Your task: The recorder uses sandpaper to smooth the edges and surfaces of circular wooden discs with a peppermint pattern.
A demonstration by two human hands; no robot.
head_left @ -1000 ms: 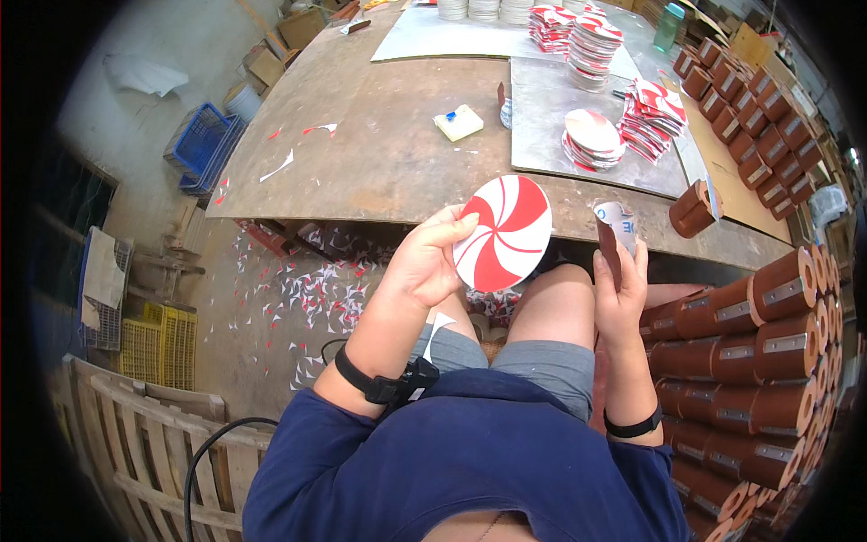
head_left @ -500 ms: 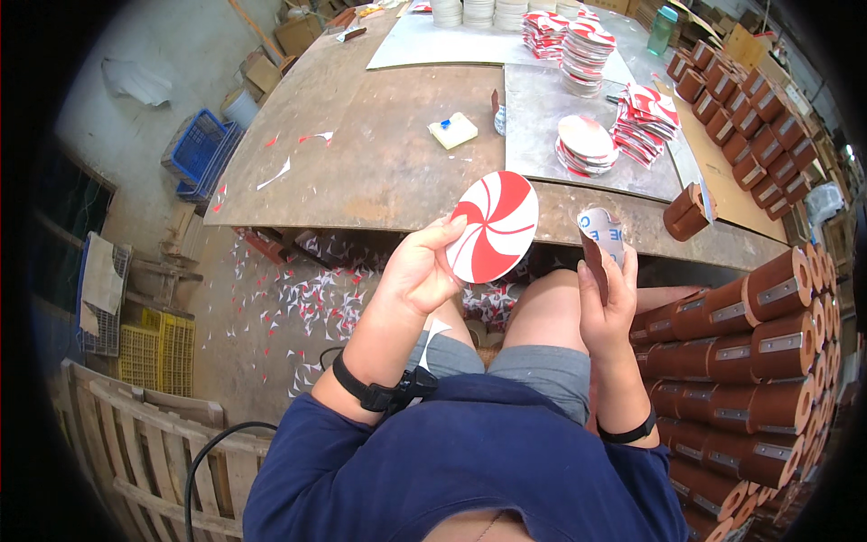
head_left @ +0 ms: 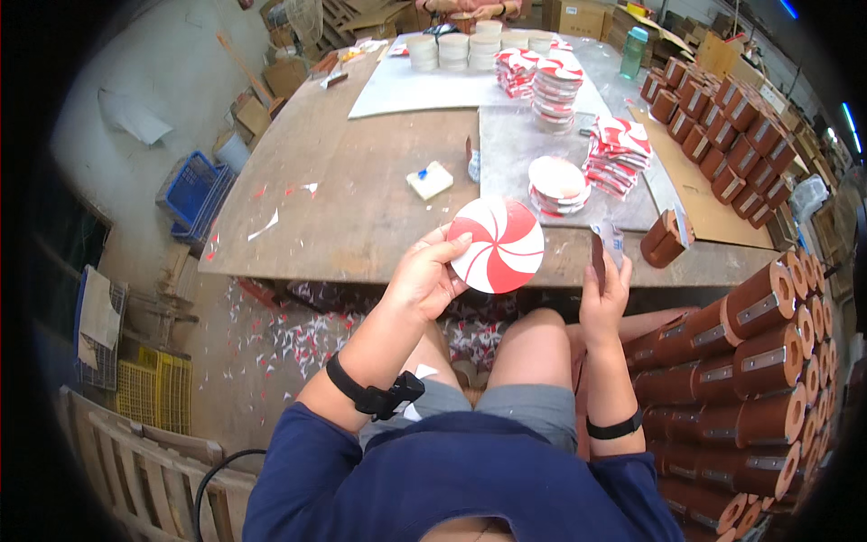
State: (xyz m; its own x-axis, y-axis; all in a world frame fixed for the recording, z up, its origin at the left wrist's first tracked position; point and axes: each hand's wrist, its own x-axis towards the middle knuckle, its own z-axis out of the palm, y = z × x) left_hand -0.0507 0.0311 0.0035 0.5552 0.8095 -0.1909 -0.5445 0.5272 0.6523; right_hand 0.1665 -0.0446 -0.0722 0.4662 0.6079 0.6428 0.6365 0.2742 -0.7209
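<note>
My left hand (head_left: 423, 275) grips a round disc (head_left: 499, 246) by its left edge, thumb on the face. Red and white swirls cover the disc, which is tilted up in front of the table edge. In my right hand (head_left: 603, 300) is a bent piece of sandpaper (head_left: 611, 237), brown on one side and pale with blue print on the other. The two hands are apart, and the sandpaper does not touch the disc. Beyond them, a short stack of discs (head_left: 557, 185) stands on the table beside a pile of red and white swirl sheets (head_left: 618, 155).
The wooden table (head_left: 343, 217) spans the front, with a pale sponge-like block (head_left: 429, 181) on it. Brown cylinders (head_left: 768, 361) are stacked close at my right. Red and white scraps (head_left: 316, 334) litter the floor. Another person's hands (head_left: 488, 11) show at the far end.
My view has tilted up, bringing a person's hands into sight at the far end. The disc has turned a little in my left hand. Both hands keep their hold.
</note>
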